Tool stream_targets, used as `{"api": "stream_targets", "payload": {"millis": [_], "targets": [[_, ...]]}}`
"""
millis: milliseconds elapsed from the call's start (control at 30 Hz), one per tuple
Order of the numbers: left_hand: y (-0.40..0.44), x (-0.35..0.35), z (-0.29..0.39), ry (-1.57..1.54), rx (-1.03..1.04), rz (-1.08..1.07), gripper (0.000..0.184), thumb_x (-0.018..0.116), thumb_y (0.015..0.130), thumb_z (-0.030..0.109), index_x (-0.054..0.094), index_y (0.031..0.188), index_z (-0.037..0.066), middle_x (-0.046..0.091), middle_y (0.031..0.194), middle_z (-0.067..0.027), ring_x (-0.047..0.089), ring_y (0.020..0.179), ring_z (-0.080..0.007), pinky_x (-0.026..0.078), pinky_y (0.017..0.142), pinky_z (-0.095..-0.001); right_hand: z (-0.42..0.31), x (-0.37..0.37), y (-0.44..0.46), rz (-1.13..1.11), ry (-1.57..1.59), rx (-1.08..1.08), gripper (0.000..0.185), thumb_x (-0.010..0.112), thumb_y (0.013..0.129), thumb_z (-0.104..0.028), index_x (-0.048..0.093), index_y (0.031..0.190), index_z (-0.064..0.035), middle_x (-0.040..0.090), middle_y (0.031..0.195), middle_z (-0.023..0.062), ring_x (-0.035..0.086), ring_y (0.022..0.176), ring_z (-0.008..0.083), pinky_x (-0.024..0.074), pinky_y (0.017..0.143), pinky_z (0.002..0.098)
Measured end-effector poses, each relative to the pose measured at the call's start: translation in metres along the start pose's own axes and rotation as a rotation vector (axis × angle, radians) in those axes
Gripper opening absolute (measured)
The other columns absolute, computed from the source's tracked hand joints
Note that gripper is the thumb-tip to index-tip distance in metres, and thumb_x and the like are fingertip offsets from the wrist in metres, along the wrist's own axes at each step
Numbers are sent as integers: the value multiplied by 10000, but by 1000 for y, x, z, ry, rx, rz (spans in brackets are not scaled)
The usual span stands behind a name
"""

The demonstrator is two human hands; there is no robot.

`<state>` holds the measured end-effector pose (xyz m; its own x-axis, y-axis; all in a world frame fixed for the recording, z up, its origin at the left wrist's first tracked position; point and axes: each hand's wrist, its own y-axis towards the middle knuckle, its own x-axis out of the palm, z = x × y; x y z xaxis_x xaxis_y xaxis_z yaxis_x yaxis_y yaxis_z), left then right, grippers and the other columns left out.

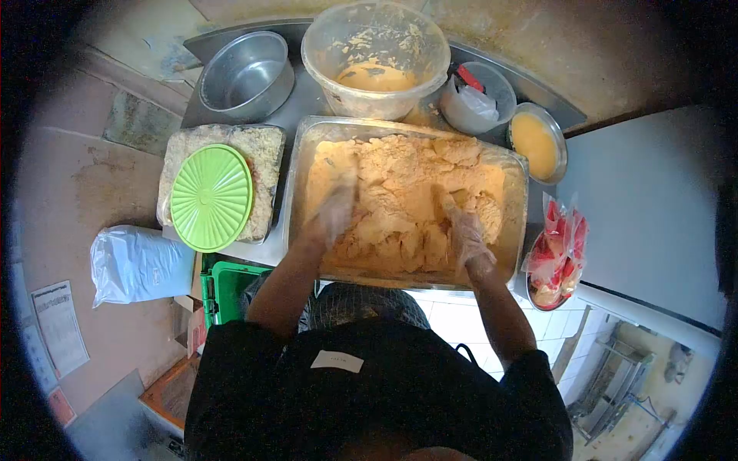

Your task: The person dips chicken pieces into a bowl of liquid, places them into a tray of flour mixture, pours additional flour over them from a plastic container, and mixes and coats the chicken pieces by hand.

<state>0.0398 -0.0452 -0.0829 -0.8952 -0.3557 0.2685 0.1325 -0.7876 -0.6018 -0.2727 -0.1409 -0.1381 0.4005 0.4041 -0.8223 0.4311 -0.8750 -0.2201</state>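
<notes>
A large metal tray point(300, 165) holds orange breading powder point(407, 180) with lumpy coated pieces in it. At the tray's left side is my left hand point(337, 211), gloved and smeared by motion, over the powder; its fingers are too blurred to read. My right hand point(467, 234), in a clear glove, reaches into the right part of the tray, among coated pieces point(488, 211). Its fingertips are partly hidden by powder, and whether they grip a piece cannot be made out.
Behind the tray stand a metal pot point(250, 77), a large plastic tub point(377, 96), a small container point(477, 115) and a bowl of yellow liquid point(536, 146). A green lid point(211, 198) rests on a crumb-filled tray point(265, 154) at left. Bagged red items point(553, 257) sit right.
</notes>
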Motion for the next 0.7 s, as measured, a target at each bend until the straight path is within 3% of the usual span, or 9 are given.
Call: {"api": "stream_targets", "payload": {"millis": [100, 167, 233, 267, 333, 433, 500, 567, 700], "targets": [[47, 31, -26, -211, -162, -80, 619, 336, 1048, 496, 446, 1417, 11, 597, 1293, -117, 587, 1136, -256, 488, 964, -387, -94, -38, 2, -86, 200, 184, 303, 613, 897, -173, 651, 1187, -91, 703, 1033, 130, 661, 1029, 268, 510, 876, 376], [57, 32, -29, -251, -187, -104, 622, 343, 1043, 502, 451, 1413, 13, 595, 1295, -120, 584, 1141, -258, 484, 970, -388, -86, -22, 6, -252, -258, -18, 301, 613, 928, -266, 657, 1146, -63, 687, 1071, 125, 631, 1067, 261, 495, 915, 368], [55, 23, -28, -200, -159, -112, 626, 351, 1038, 507, 457, 1409, 15, 593, 1296, -123, 581, 1146, -259, 479, 976, -390, -80, -2, 6, -278, 104, -81, 308, 619, 943, -290, 659, 1131, -50, 679, 1105, 112, 614, 1090, 242, 486, 940, 353], [47, 15, -27, -155, -129, -104, 628, 355, 1036, 510, 460, 1407, 15, 593, 1297, -124, 580, 1148, -260, 477, 979, -390, -84, 6, 1, -209, 690, -36, 294, 625, 943, -268, 658, 1138, -50, 679, 1120, 101, 612, 1095, 226, 486, 946, 342], [27, 1, -25, -33, -47, -56, 631, 362, 1031, 516, 466, 1403, 17, 591, 1299, -126, 577, 1153, -262, 473, 985, -391, -86, 5, -8, -111, 1002, -116, 287, 631, 946, -237, 654, 1161, -48, 676, 1151, 84, 609, 1099, 197, 487, 948, 322], [2, -23, -17, 260, 102, 120, 636, 374, 1023, 525, 475, 1397, 19, 588, 1302, -130, 574, 1160, -264, 467, 994, -393, -127, -70, -21, -122, 502, -243, 311, 637, 950, -226, 649, 1203, -45, 668, 1196, 82, 611, 1097, 184, 493, 945, 322], [-3, -35, -7, 436, 196, 265, 640, 381, 1018, 531, 481, 1393, 21, 587, 1304, -133, 571, 1165, -266, 463, 999, -395, -126, -111, -18, -221, 605, -37, 332, 646, 947, -234, 652, 1220, -45, 663, 1224, 103, 618, 1099, 212, 496, 950, 357], [11, -39, 6, 497, 278, 348, 644, 389, 1013, 536, 487, 1389, 23, 585, 1306, -135, 568, 1170, -267, 459, 1005, -396, -104, -127, 2, 68, 712, 333, 373, 632, 949, -313, 673, 1195, -34, 671, 1202, 130, 631, 1085, 273, 492, 953, 403], [68, -37, 45, 393, 228, 238, 651, 404, 1004, 548, 499, 1381, 26, 582, 1310, -140, 563, 1179, -270, 450, 1017, -398, 15, -115, 76, 240, -26, 89, 401, 525, 999, -296, 598, 1302, -44, 634, 1263, 111, 609, 1118, 229, 476, 956, 326]]}}
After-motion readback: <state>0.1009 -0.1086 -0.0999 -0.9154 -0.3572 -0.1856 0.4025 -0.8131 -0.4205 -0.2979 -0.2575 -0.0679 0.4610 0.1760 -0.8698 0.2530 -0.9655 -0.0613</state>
